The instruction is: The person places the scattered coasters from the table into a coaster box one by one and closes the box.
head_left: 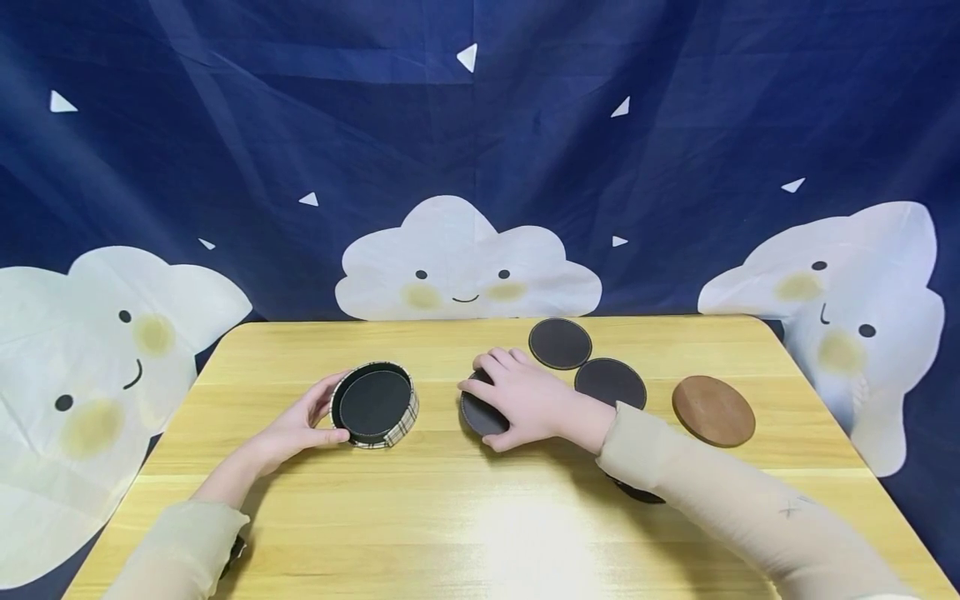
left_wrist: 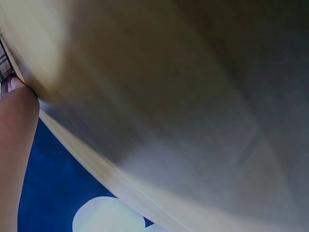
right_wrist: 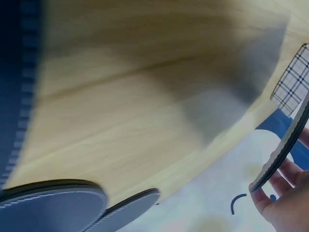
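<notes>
My left hand (head_left: 307, 421) grips the side of a shallow round holder (head_left: 406, 423) with a plaid outer wall. A black stitched round surface shows inside it. To its right, my right hand (head_left: 525, 402) holds a dark round coaster (head_left: 477, 414) by its edges, fingers over the far side and thumb at the near side. In the right wrist view this coaster (right_wrist: 280, 151) is tilted in the fingers, clear of the table, with the plaid holder (right_wrist: 292, 79) beyond it. The left wrist view catches only a sliver of the holder (left_wrist: 6, 65) past my left hand (left_wrist: 17, 121).
Two dark coasters (head_left: 560, 343) (head_left: 613, 382) lie close together behind my right forearm. A brown round disc (head_left: 714, 411) lies farther right. Part of another dark round piece (head_left: 640, 492) shows below the right sleeve. A blue cloth with clouds (head_left: 465, 275) hangs behind the wooden table (head_left: 420, 525).
</notes>
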Demonstrator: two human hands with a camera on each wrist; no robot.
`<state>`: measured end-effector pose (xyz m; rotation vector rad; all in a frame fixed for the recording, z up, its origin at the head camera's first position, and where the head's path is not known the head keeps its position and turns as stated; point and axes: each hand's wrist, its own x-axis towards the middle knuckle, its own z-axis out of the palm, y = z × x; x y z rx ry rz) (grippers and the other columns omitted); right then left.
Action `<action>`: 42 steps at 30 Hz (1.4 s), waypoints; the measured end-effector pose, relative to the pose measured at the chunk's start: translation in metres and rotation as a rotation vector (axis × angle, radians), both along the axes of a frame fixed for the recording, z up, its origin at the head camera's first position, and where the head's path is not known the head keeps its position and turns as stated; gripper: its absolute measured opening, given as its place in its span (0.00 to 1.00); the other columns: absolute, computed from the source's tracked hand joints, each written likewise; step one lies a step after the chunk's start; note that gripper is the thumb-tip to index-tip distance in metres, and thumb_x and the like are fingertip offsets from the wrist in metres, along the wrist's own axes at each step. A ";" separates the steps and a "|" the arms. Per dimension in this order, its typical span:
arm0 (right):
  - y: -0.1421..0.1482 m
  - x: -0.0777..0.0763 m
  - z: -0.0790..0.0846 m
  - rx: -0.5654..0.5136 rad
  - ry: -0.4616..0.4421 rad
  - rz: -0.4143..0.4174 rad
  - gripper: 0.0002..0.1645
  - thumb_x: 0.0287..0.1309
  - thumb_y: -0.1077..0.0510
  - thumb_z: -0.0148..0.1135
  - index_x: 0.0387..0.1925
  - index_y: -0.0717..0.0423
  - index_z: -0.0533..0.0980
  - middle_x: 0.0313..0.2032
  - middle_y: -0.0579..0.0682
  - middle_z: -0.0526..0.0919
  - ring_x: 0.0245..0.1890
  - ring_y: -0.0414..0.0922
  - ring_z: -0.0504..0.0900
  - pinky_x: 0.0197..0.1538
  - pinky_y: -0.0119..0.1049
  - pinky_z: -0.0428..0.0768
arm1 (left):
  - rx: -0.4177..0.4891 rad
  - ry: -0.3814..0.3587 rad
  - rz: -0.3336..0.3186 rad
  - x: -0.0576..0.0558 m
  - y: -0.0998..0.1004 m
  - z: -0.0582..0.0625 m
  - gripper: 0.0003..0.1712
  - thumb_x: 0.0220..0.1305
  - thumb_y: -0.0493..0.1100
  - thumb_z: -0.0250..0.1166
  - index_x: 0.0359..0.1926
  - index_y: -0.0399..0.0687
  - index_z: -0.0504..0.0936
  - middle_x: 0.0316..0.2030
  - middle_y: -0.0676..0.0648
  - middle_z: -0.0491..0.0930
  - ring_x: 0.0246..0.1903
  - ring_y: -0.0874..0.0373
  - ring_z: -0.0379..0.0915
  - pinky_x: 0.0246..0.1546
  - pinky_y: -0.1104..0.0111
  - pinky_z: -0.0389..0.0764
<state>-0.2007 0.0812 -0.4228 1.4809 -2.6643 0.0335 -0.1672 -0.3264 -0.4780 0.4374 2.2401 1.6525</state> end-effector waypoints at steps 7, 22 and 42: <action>-0.025 -0.006 0.007 0.000 0.009 0.017 0.50 0.51 0.28 0.69 0.73 0.42 0.71 0.62 0.51 0.73 0.62 0.50 0.70 0.62 0.47 0.74 | -0.003 0.001 -0.002 0.000 -0.001 0.000 0.55 0.63 0.34 0.75 0.83 0.40 0.52 0.78 0.27 0.56 0.66 0.87 0.59 0.64 0.95 0.58; -0.075 -0.017 0.016 -0.004 0.063 0.051 0.50 0.53 0.25 0.67 0.74 0.40 0.70 0.63 0.49 0.72 0.63 0.48 0.69 0.62 0.44 0.72 | 0.002 0.000 -0.006 0.000 0.000 0.001 0.55 0.64 0.34 0.75 0.83 0.39 0.52 0.77 0.26 0.56 0.66 0.86 0.60 0.64 0.94 0.58; -0.133 -0.030 0.013 0.020 0.058 0.015 0.47 0.56 0.23 0.66 0.72 0.38 0.72 0.64 0.49 0.73 0.65 0.48 0.69 0.65 0.42 0.72 | -0.020 -0.028 -0.009 0.000 0.000 0.002 0.54 0.66 0.35 0.74 0.84 0.44 0.52 0.78 0.29 0.57 0.65 0.86 0.60 0.63 0.94 0.59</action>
